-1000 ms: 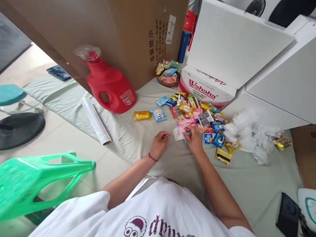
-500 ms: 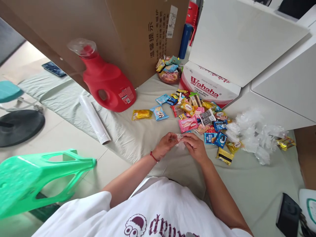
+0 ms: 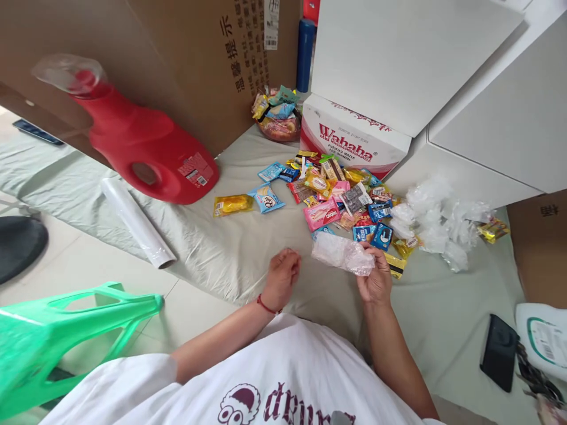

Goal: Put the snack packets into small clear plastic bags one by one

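Note:
A clear plastic bag [image 3: 342,254], drawn out flat and crinkled, is pinched at its right end by my right hand [image 3: 375,282]. Its left end hangs free over the cloth. To the left, my left hand [image 3: 280,277] is apart from the bag, fingers curled in and nothing visible in them. Just beyond both hands lies a heap of wrapped snacks, among them a pink packet [image 3: 322,214], a grey packet [image 3: 356,198] and a blue packet [image 3: 381,235]. A yellow packet [image 3: 396,265] is partly behind my right hand.
Crumpled clear bags [image 3: 436,221] lie right of the snacks. Behind stand a Wahaba carton [image 3: 354,141], a bowl of snacks [image 3: 278,127] and a large red bottle [image 3: 155,153]. Leftward are a plastic roll [image 3: 137,224] and a green stool [image 3: 80,324]; a phone [image 3: 499,352] lies right.
The bag, bunched between both hands before, is now stretched out in my right hand alone. My left hand has drawn back from it. The view has shifted slightly right.

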{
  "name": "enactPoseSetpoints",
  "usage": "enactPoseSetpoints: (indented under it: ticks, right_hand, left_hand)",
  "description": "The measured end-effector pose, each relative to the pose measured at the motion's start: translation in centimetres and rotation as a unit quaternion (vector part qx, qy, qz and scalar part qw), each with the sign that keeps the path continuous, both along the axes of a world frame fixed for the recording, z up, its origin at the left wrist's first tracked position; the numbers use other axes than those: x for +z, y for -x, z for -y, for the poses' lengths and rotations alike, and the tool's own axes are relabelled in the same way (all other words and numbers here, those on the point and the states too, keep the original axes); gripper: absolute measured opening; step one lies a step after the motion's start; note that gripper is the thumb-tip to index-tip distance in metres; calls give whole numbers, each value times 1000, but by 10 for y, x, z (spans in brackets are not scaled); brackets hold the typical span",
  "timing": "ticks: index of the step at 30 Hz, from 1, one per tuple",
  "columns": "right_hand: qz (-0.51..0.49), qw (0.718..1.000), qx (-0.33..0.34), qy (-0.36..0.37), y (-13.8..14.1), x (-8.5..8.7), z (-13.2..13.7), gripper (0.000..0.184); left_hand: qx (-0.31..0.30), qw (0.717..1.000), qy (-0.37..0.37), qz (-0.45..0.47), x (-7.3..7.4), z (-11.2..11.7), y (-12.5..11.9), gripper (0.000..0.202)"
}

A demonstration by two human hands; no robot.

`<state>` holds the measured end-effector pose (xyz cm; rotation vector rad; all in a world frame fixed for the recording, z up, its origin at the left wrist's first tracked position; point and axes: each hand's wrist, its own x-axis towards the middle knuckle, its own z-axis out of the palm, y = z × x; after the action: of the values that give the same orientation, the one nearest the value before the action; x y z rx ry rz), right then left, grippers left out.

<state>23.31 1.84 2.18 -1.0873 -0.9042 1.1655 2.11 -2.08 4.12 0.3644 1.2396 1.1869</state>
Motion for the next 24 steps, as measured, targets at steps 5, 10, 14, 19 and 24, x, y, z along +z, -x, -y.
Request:
enactPoseSetpoints:
  ticks: [5, 10, 14, 19, 24]
  right_hand:
    - [-75, 997, 5, 34, -1, -3, 14, 18]
    - [-95, 993, -24, 64, -6, -11, 29, 24]
    - [-101, 990, -61, 73, -14, -14, 33, 28]
    - [-120, 989, -35, 84, -7, -3, 35, 26]
    - [-125, 989, 0, 76, -4, 6, 37, 20]
  left_hand:
    - [-148, 982, 21, 112, 12, 5, -14, 50]
    - [-160, 982, -62, 74, 12, -6, -22, 39]
    - [-134, 963, -191, -131, 7, 1, -29, 28]
    - [-192, 855, -349, -331, 9, 4, -48, 37]
    - [-152, 909, -303, -241, 2, -13, -53, 15]
